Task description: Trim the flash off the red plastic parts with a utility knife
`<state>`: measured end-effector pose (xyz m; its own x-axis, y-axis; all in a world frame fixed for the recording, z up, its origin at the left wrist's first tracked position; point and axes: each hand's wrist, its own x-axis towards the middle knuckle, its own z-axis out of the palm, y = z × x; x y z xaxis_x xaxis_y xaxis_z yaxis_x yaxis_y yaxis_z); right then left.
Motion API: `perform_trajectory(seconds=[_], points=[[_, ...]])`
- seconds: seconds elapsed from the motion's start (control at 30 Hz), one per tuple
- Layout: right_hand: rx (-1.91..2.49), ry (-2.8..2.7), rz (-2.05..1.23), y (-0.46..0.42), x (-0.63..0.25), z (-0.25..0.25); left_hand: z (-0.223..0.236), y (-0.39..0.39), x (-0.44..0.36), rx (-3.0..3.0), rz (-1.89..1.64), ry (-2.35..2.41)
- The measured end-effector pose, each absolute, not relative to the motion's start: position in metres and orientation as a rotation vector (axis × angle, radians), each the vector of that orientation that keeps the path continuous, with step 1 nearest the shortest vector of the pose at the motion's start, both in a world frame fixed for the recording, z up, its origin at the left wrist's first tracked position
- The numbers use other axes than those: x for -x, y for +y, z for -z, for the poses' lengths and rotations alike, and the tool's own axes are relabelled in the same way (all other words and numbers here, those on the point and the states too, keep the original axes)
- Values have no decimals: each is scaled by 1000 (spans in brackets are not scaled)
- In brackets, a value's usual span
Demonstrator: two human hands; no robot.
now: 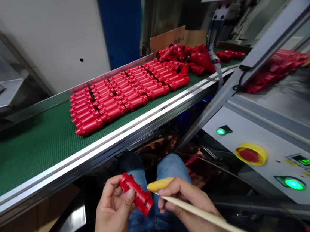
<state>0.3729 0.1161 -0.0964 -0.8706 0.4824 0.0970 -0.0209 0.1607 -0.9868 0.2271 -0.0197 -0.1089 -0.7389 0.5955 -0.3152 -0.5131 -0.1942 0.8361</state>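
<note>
My left hand (113,205) is closed around a red plastic tubular part (136,194), thumb on its near side. The part is tilted, its lower end toward my right hand. In my right hand (183,197) is a thin tool with a long cream handle (196,210), held like a pen. Its small metal tip is close to the lower end of the red part; whether they touch I cannot tell. A yellow covering (160,184) is on a finger of my right hand. Both hands are above my lap.
Rows of similar red parts (111,110) lie on a green conveyor belt (34,146) with a metal edge rail (112,138). A loose red heap (181,54) lies beside cardboard (168,38). At right stands a machine panel with a red-and-yellow button (251,154) and a metal frame (269,30).
</note>
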Motion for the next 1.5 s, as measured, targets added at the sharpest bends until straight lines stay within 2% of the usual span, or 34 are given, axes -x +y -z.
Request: perform_trajectory(seconds=[0.13, 0.33, 0.4, 0.47, 0.6, 0.7, 0.87, 1.07, 1.5], points=[[506, -1619, -2278, 113, -364, 98, 116, -23, -227, -158, -2003, 1423], [516, -1075, -2643, 115, -357, 99, 120, -24, -227, -249, -2023, 1430], [473, -1059, -2688, 121, -360, 98, 119, -25, -227, -220, -2040, 1409], [467, -1429, -2399, 128, -365, 99, 118, -25, -227, -194, -2041, 1369], [472, -2076, -1390, 131, -376, 97, 119, -29, -229, -207, -2025, 1352], [306, -2230, -1104, 124, -378, 94, 119, -32, -230, -255, -2022, 1399], [273, -2210, -1071, 115, -367, 90, 117, -32, -230, -308, -1989, 1469], [-2, -2203, -994, 112, -355, 91, 118, -31, -231, -316, -1937, 1419], [-20, -2192, -990, 109, -355, 94, 116, -30, -231, -338, -1918, 1366]])
